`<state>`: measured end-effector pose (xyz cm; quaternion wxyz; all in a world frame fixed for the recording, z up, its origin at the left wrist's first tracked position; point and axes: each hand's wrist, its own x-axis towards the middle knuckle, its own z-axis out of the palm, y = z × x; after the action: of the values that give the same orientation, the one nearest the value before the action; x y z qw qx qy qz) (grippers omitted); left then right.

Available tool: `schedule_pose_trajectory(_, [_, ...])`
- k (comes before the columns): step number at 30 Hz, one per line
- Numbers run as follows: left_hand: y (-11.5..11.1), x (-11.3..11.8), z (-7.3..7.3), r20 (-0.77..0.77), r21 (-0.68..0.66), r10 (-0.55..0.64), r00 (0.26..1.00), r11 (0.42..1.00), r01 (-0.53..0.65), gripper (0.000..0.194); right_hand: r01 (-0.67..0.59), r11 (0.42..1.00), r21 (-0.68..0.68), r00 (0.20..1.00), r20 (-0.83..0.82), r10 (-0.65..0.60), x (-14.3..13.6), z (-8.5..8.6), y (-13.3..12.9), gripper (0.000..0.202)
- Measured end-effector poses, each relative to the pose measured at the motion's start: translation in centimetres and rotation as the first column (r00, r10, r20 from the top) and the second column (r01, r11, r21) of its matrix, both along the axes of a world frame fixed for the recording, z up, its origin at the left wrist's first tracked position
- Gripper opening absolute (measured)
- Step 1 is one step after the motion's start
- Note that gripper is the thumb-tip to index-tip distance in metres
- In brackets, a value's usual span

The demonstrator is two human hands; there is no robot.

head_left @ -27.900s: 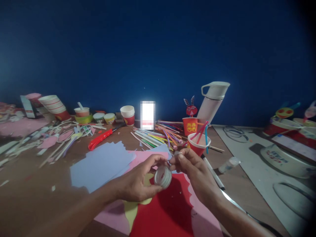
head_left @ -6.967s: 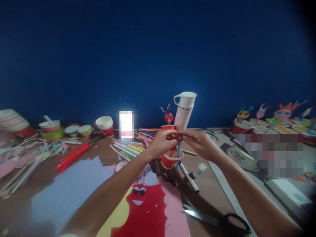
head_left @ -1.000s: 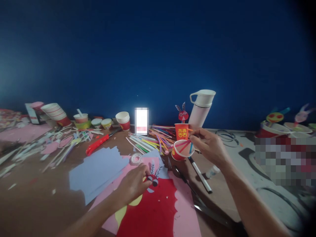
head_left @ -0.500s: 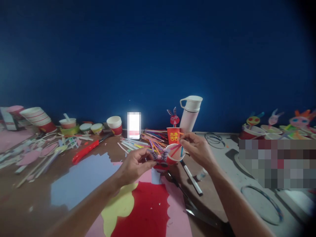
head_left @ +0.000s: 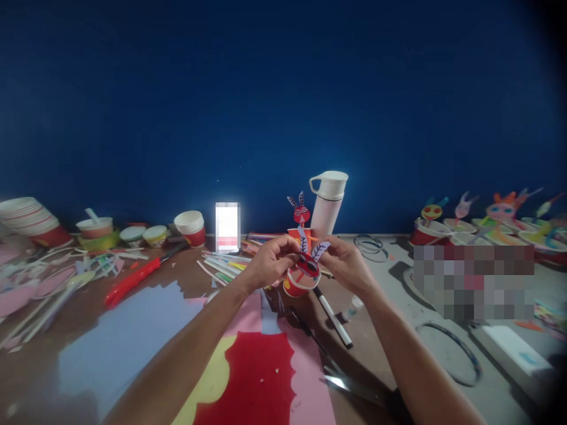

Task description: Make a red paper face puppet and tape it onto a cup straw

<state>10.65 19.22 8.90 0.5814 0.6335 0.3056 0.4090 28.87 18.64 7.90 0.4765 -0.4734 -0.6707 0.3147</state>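
Your left hand (head_left: 270, 262) and right hand (head_left: 348, 265) each pinch the red paper rabbit face (head_left: 309, 260), cut and decorated, above the red paper cup (head_left: 296, 284), not yet fixed.

Brown table (head_left: 53, 360) strewn with paper sheets (head_left: 128, 336), straws (head_left: 225, 262)
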Motion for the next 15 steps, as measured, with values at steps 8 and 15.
schedule_pose_trajectory(8, [0.2,0.7,0.2,0.014,-0.014,0.014,1.0,1.0,-0.014,0.019,-0.043,0.998,-0.045,0.999,-0.022,0.042,0.1,0.3,-0.3,0.01])
schedule_pose_trajectory(15, [0.4,1.1,-0.3,0.045,-0.031,0.034,0.998,0.999,-0.033,0.022,-0.041,0.996,-0.075,0.998,-0.052,0.037,0.1,0.1,-0.4,0.011])
